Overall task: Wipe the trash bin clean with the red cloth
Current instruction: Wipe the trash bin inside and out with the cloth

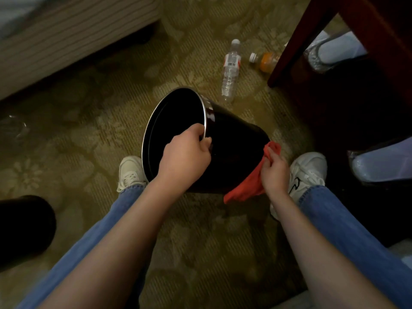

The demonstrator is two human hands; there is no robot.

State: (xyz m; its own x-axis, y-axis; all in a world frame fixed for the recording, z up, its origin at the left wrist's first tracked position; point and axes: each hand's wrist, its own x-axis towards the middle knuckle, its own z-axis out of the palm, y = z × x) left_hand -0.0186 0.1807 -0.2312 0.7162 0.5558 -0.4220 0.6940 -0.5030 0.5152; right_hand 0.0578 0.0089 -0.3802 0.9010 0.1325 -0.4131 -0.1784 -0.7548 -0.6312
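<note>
A black trash bin [231, 139] with a silver rim is tilted over on the carpet between my feet, its open mouth turned to the left. My left hand [186, 157] grips the near part of the rim, fingers curled over the edge. My right hand [275, 172] holds the red cloth [249, 185] bunched against the bin's lower outer wall near its base. Part of the cloth hangs below my hand.
A clear water bottle [230, 71] and an orange drink bottle [265, 61] lie on the patterned carpet beyond the bin. A dark wooden furniture leg [296, 41] stands at right. A striped bed base [66, 36] fills the upper left. A dark round object [24, 228] sits at left.
</note>
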